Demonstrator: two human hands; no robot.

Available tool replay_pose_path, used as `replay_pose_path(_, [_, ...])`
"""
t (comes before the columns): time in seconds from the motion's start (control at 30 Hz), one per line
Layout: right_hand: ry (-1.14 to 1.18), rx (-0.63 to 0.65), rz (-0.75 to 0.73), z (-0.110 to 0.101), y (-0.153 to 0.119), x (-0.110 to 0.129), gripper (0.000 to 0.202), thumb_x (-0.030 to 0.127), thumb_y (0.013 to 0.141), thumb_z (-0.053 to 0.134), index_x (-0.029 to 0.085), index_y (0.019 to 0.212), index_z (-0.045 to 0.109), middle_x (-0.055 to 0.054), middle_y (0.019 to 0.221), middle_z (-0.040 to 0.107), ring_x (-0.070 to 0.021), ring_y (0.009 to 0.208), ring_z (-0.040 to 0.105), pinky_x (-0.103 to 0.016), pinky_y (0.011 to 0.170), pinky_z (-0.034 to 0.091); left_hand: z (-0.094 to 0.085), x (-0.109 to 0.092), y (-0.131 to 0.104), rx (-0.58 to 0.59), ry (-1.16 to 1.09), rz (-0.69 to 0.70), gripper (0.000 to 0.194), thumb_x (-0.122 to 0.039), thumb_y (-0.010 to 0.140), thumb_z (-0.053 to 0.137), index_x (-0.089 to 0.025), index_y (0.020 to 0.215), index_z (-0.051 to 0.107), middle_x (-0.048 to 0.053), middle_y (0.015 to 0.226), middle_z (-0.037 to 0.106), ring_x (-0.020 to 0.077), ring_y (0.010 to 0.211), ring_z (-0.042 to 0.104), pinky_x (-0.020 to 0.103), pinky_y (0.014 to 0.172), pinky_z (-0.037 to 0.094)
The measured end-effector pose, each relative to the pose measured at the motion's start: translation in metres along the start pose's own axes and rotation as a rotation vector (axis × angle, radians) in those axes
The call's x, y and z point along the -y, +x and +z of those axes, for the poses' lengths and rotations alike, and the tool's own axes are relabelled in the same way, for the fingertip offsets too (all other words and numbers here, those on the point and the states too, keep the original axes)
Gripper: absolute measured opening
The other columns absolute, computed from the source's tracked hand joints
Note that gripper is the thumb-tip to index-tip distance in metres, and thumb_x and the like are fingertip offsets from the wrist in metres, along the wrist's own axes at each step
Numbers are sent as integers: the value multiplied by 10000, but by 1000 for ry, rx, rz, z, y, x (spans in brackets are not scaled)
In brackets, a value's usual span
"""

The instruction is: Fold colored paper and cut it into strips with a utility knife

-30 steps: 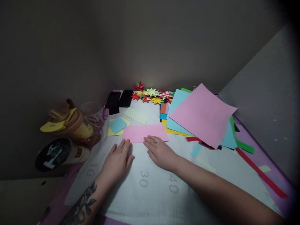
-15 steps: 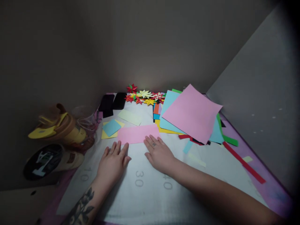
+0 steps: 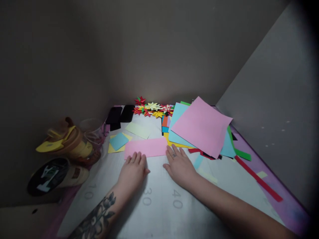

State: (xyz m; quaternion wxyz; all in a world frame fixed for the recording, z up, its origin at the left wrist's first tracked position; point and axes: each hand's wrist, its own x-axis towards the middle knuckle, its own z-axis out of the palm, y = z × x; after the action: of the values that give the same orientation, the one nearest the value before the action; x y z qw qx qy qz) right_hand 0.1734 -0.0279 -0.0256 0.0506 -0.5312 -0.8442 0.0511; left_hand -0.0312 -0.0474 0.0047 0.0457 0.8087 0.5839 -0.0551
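A pink paper strip [image 3: 152, 146] lies flat across the white, number-marked sheet [image 3: 159, 219]. My left hand [image 3: 134, 169] rests palm down, its straight fingertips on the strip's near edge, left of the middle. At the strip's right end lies my right hand [image 3: 181, 165], flat with its fingers a little apart; whether it touches the strip I cannot tell. Left of the strip, a small blue square [image 3: 119, 141] sits on a yellow one [image 3: 112, 148]. Just behind is a pale green piece of paper [image 3: 137, 129].
Large paper sheets topped by a pink one [image 3: 201, 127] are stacked at the right. Folded paper stars [image 3: 153, 107] line the back by two dark phones [image 3: 127, 114]. Cups [image 3: 77, 142] stand left, with scissors [image 3: 105, 129] near them. Red strips [image 3: 259, 179] lie right.
My left hand has slid right along the strip's near edge. My right hand has moved right, from on top of the strip to its right end. The whole view has shifted slightly.
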Motion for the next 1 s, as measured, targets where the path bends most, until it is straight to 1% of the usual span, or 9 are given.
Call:
replay_pose_path(0.17, [111,23,-180,8,15,12,566,327,911,456,25,1388,411,-180,1466,351,-312,1375,282,-477,1111,280,8,-1,17,57,-173,162,550,-254,885,466,-178,1420,363,101,1483,372,332,1383,266,538,1051,321])
replay_pose_path(0.23, [157,25,-218,8,19,12,549,313,915,444,34,1387,415,-167,1470,354,-296,1379,278,-456,1114,287,7,7,25,23,-209,175,483,-248,895,447,-186,1374,435,90,1450,429,304,1359,327,506,1047,341])
replay_pose_path(0.33, [203,0,-231,8,21,8,495,270,912,441,75,1366,454,-147,1455,394,-277,1370,303,-464,1106,301,0,23,41,-101,-217,109,314,-211,904,434,-163,1155,616,110,1295,580,250,1208,501,398,1012,387])
replay_pose_path(0.43, [249,-43,-249,5,19,1,444,244,895,467,121,1320,514,-119,1411,470,-267,1344,352,-460,1083,337,-9,34,57,-186,-217,31,244,-207,865,515,-165,1073,635,113,1163,629,251,1093,542,388,949,414])
replay_pose_path(0.53, [321,-141,-206,0,19,-11,344,222,885,482,174,1201,608,-95,1281,595,-246,1228,481,-442,1018,409,-14,36,61,-154,-274,60,221,-225,825,587,-192,1038,637,87,1079,635,249,1025,548,380,883,430])
replay_pose_path(0.6, [370,-221,-134,-5,21,-22,284,202,886,478,191,1116,645,-94,1174,648,-235,1116,545,-432,957,449,-16,34,56,-106,-324,99,206,-233,813,609,-207,1014,643,74,1052,635,243,992,548,372,865,431])
replay_pose_path(0.67, [404,-244,-87,-11,23,-30,241,184,883,485,194,1056,652,-91,1097,665,-235,1043,561,-419,902,468,-17,29,48,-46,-369,121,238,-233,793,634,-216,1030,639,67,1058,629,243,992,543,367,863,436])
replay_pose_path(0.87, [375,14,-100,-17,26,-22,137,183,818,598,185,952,624,-66,946,632,-236,921,548,-387,822,445,-11,0,27,71,-289,216,245,-149,847,549,-198,1079,611,91,1167,594,257,1075,528,406,907,444])
replay_pose_path(1.0, [312,79,-80,-18,30,-16,181,223,804,621,175,977,594,-81,965,603,-253,953,520,-382,822,417,-5,-14,24,109,-198,232,295,-121,896,448,-158,1164,563,135,1308,533,303,1222,462,460,948,438])
